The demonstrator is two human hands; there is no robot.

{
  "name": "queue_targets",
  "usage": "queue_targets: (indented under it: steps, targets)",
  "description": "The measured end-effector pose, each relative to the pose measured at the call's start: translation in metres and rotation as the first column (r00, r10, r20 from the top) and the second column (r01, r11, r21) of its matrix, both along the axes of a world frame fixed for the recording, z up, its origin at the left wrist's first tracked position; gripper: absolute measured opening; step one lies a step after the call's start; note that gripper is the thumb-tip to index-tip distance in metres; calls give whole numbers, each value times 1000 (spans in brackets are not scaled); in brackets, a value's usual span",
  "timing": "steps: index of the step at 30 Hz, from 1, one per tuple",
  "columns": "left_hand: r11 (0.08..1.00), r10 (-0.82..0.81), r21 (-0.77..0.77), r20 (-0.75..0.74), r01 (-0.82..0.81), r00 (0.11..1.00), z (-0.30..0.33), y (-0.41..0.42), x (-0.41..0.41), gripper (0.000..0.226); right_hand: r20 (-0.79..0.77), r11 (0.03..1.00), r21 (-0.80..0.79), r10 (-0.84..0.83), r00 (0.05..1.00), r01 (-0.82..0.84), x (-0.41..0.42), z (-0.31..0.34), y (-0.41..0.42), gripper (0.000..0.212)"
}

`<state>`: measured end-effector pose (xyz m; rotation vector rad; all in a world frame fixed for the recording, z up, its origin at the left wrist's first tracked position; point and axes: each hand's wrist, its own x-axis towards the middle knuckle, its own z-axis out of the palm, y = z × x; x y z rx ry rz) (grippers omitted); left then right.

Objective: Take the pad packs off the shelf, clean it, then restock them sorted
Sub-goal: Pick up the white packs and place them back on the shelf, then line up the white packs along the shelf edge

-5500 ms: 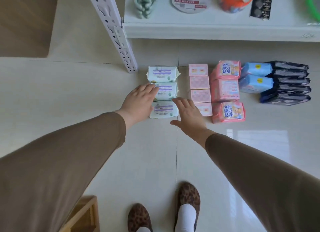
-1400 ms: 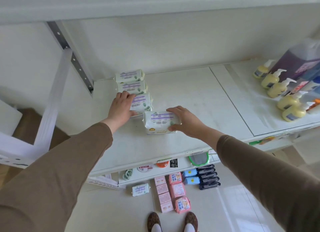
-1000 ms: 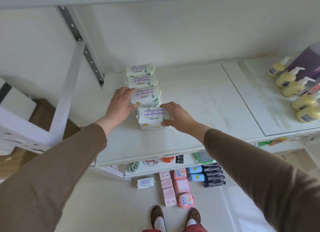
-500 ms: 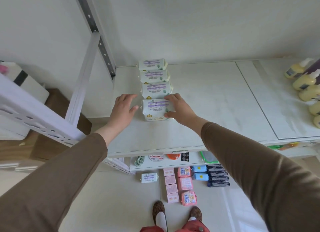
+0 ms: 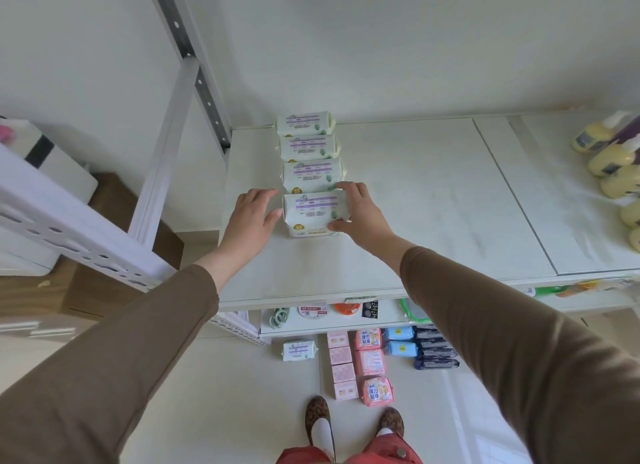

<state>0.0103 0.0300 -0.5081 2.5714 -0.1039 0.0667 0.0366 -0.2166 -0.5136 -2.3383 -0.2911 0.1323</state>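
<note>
— Where are the green-and-white packs?

— Four in a row on the shelf [image 5: 415,203], running from the back wall toward the front edge. Her right hand [image 5: 360,214] grips the nearest pack [image 5: 313,214] at its right end, fingers curled over it. The left hand [image 5: 251,217] lies spread flat, fingertips touching the pack's left end.

— And the others?

— One green pack [image 5: 298,350], the pink packs [image 5: 370,363], the blue packs [image 5: 400,340] and the dark packs [image 5: 434,351] lie on the floor [image 5: 225,394].
</note>
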Motion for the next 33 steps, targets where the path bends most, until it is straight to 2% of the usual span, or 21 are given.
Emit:
queue_targets:
  steps: [8,11,22,29,33]
  targets:
    - [1000,12,-19,-30,-13,999,1,-5,-6,46,-31,999,31,-22,999,23,-6,0,-4,95]
    - [1000,9,-18,-28,-10,1000,1,-6,-11,49,-24,1000,-10,-30,999,30,-11,-3,-8,98]
    - [983,-71,178,101,52,992,1,-20,-52,64,189,956,-289,3,982,52,-55,-2,-38,94]
    - [966,-85,254,131,49,988,2,-50,-115,64,269,954,-295,39,962,44,-106,-3,-63,87]
    - [964,-49,266,122,15,991,-7,-75,-168,64,262,958,-287,79,962,-1,-150,-12,-80,86]
